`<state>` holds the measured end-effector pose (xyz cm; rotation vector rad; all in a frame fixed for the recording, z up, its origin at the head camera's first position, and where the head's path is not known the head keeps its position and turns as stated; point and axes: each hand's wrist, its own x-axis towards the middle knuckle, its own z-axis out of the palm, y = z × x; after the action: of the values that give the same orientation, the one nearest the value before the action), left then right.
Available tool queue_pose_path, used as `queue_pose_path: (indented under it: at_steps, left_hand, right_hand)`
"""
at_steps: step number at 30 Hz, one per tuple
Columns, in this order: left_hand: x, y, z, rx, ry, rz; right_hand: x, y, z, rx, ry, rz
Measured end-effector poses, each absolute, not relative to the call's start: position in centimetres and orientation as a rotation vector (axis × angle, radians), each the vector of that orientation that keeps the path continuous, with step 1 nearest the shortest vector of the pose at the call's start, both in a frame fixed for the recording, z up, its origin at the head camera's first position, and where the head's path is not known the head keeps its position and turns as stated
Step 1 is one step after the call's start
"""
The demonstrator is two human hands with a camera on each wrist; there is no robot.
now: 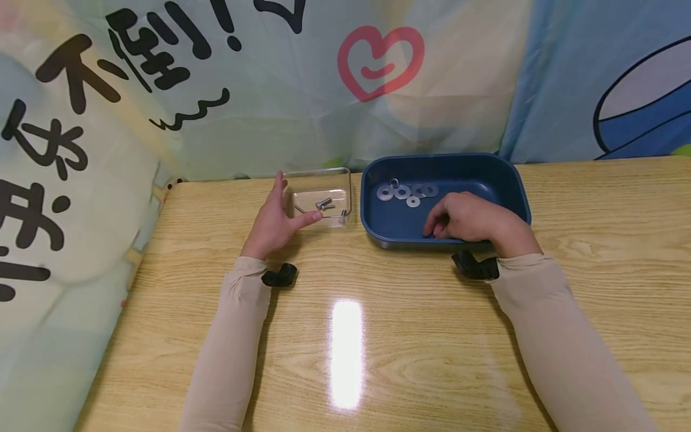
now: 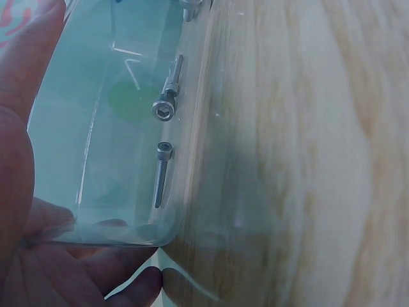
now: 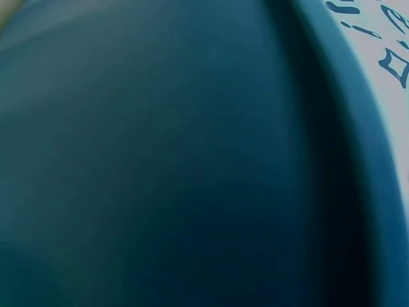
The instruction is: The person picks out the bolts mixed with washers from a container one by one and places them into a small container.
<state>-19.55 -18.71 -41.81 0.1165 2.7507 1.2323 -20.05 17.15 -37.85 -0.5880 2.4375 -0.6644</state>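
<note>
Fingers of the left hand (image 1: 276, 221) are spread about a corner of the clear box (image 1: 313, 195), the thumb along its near rim. Those of the right hand (image 1: 475, 217) bend down close together inside the blue tray (image 1: 461, 161), by its near wall; the right wrist view is too blurred to tell whether they pinch anything. Flat washers (image 1: 406, 193) lie beyond and left of them. Socket-head screws (image 2: 161, 176) lie in the box, just beside the tray on the tabletop (image 1: 421, 336).

the table (image 1: 432, 348) bears a clear box (image 1: 306, 198) and blue tray (image 1: 388, 222).
</note>
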Motion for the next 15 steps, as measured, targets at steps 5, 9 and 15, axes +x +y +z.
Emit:
queue_pose_path:
  at_steps: [5, 9, 15]
  left_hand:
    - [-19.50, -18.74, -41.80, 0.115, 2.754, 1.227]
    - [-19.46, -18.78, -41.78, 0.110, 2.751, 1.222]
    - [-19.55, -18.71, -41.81, 0.114, 2.750, 1.231]
  right_hand:
    - [-19.99, 17.46, -37.95, -0.586, 2.460, -0.642]
    - [-19.92, 17.77, -37.86, -0.586, 2.457, -0.640]
    - [-19.85, 18.16, -37.75, -0.592, 2.485, -0.592]
